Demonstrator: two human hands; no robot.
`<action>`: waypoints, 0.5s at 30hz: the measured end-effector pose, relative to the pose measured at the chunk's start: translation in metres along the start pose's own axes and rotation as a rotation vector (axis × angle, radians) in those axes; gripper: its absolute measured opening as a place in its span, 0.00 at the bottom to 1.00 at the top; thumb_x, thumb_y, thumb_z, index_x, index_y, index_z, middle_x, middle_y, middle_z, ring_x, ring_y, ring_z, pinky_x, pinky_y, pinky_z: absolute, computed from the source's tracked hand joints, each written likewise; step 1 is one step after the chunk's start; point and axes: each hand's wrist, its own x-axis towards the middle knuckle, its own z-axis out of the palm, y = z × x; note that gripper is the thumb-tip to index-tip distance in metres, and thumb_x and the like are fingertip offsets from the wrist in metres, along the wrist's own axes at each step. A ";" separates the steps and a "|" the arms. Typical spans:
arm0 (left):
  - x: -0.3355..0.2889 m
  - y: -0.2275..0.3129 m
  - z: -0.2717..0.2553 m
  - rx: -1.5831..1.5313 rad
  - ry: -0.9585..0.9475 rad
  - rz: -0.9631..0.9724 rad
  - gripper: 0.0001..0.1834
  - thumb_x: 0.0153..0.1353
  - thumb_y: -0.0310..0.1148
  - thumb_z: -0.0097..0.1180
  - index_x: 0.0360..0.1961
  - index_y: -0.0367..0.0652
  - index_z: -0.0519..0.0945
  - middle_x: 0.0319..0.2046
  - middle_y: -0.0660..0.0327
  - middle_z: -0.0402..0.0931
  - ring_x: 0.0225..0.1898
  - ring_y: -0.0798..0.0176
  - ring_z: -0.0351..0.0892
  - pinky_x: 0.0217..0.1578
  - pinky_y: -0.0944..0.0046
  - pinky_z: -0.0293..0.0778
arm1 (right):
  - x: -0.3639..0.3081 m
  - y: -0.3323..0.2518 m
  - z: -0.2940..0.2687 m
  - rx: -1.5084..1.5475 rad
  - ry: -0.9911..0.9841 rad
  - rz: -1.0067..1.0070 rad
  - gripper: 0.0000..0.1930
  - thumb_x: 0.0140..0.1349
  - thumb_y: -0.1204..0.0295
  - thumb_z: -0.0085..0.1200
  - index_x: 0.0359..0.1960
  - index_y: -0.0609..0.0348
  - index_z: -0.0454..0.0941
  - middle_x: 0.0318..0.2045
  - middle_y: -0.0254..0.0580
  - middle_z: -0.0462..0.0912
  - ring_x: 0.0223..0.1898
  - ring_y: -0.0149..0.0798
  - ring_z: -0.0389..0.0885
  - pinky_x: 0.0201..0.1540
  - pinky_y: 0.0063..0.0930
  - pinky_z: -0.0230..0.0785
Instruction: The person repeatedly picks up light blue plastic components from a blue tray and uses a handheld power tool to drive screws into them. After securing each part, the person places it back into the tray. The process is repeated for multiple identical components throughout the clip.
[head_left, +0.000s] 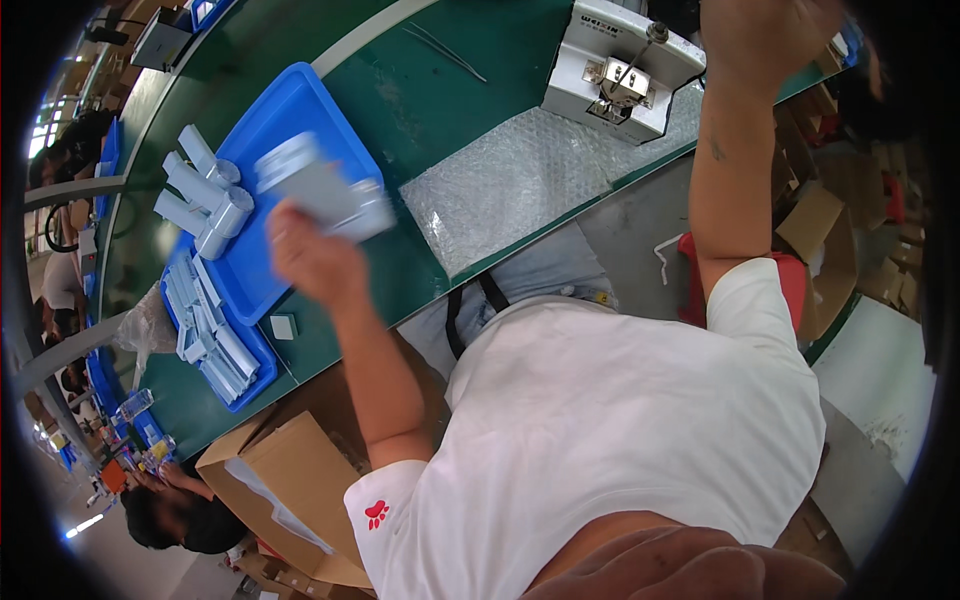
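Observation:
My left hand (305, 255) is closed on a pale blue plastic housing (325, 190), smeared by motion, with a rounded end. It is above a large blue tray (325, 95). Several similar pale housings (205, 190) lie at that tray's left side. My right hand (770, 40) is raised at the top right, cut off by the picture's edge, so its fingers cannot be made out. Nearest to it stands a white bench machine (590, 45) with a metal fixture and a ball-ended lever.
Bubble wrap (510, 185) covers the green bench (410, 90) beside the machine. A smaller blue tray (262, 372) holds flat pale strips. Nearby are a small white square piece (284, 326), thin tweezer-like metal (445, 52) and an open carton (300, 470). Another person (185, 515) is at lower left.

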 end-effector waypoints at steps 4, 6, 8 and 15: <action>-0.037 0.016 0.076 0.094 -0.258 0.039 0.24 0.80 0.40 0.39 0.38 0.34 0.84 0.36 0.55 0.86 0.36 0.62 0.84 0.40 0.62 0.77 | -0.009 0.021 -0.004 0.003 0.028 -0.005 0.21 0.77 0.51 0.47 0.43 0.59 0.75 0.22 0.41 0.78 0.17 0.31 0.76 0.19 0.23 0.69; -0.047 0.017 0.095 0.002 -0.280 0.060 0.19 0.80 0.36 0.42 0.41 0.35 0.82 0.36 0.55 0.88 0.32 0.62 0.84 0.37 0.64 0.78 | -0.013 0.018 -0.002 -0.025 0.047 0.049 0.23 0.77 0.49 0.46 0.40 0.60 0.74 0.22 0.40 0.78 0.17 0.31 0.76 0.19 0.24 0.70; -0.056 0.010 0.103 -0.068 -0.231 0.075 0.16 0.79 0.34 0.43 0.44 0.35 0.81 0.36 0.55 0.88 0.31 0.63 0.84 0.36 0.66 0.78 | -0.011 0.012 -0.001 -0.020 0.013 0.326 0.25 0.76 0.47 0.46 0.37 0.61 0.74 0.23 0.40 0.77 0.18 0.32 0.76 0.20 0.25 0.70; -0.052 0.023 0.105 -0.040 -0.327 -0.009 0.18 0.80 0.34 0.40 0.49 0.36 0.82 0.36 0.56 0.88 0.36 0.61 0.87 0.41 0.65 0.79 | -0.035 -0.019 -0.037 0.550 -0.110 0.526 0.25 0.66 0.48 0.54 0.44 0.62 0.72 0.30 0.40 0.73 0.27 0.33 0.74 0.31 0.27 0.67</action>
